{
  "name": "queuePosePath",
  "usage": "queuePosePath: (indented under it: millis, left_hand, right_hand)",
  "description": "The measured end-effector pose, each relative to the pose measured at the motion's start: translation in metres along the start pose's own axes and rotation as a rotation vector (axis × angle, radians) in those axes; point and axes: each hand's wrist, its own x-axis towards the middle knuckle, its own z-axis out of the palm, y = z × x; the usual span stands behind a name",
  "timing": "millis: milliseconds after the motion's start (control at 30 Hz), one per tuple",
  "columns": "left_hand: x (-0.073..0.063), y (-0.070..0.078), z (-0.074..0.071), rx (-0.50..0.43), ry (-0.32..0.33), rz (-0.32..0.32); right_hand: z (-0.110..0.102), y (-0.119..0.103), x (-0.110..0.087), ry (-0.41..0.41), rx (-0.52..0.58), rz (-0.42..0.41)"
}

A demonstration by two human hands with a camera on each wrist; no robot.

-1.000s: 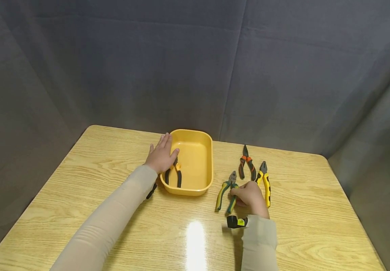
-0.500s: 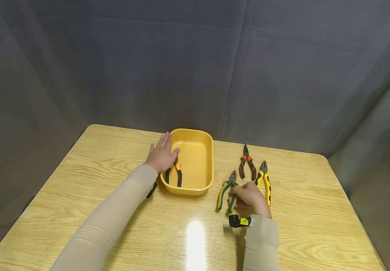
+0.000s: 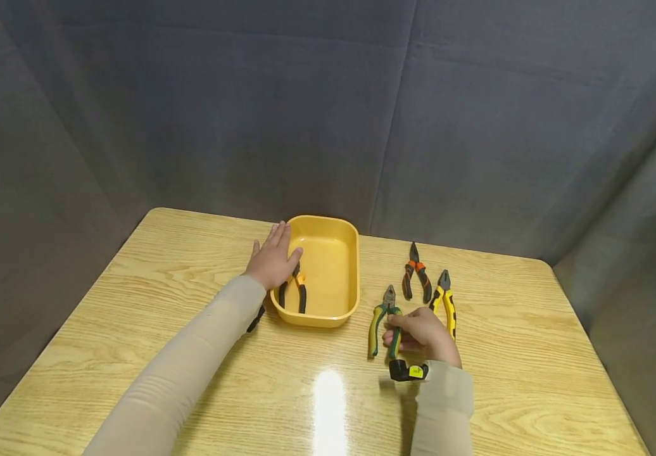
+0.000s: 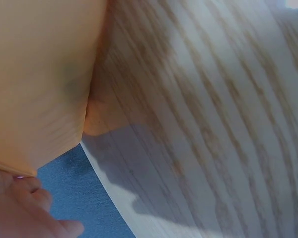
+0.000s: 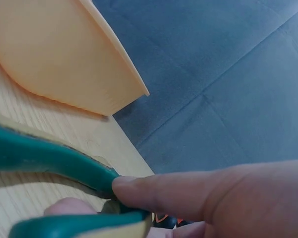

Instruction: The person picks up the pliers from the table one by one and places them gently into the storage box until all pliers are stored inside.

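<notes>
My right hand (image 3: 427, 330) pinches one handle of the combination pliers (image 3: 375, 332) with green and yellow grips. They point away from me with their handles spread. Close up in the right wrist view, the thumb and fingers (image 5: 164, 196) meet around the green handle (image 5: 44, 153). My left hand (image 3: 271, 265) lies over the left rim of a yellow plastic tub (image 3: 328, 320), fingers straight. The left wrist view shows the tub's outer wall (image 4: 39, 74) beside that hand (image 4: 25, 208). Inside the tub, partly under the hand, is a pair of pliers (image 3: 302, 297) with black and orange handles.
Right of the held pliers lie orange-and-black pliers (image 3: 414, 269) and yellow-and-black pliers (image 3: 448, 304), the latter partly behind my right hand. A wooden table (image 3: 510, 380) carries everything. Its far edge meets a grey curtain (image 3: 259, 126).
The green-and-yellow pliers have turned slightly, their handle ends swinging right. My right hand has shifted a little to the right with them. The left hand stays on the tub.
</notes>
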Motion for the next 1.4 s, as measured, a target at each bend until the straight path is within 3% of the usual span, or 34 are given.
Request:
queuePosePath:
  millis: [667, 1400]
  left_hand:
    - [-0.0005, 0.002, -0.0008, -0.009, 0.0, -0.001]
    - [0.0044, -0.0025, 0.0035, -0.014, -0.002, -0.004]
  right_hand:
    - [-0.0028, 0.0037, 0.0005, -0.068, 0.032, 0.025]
    - [-0.0015, 0.0027, 0.0019, -0.083, 0.037, -0.045]
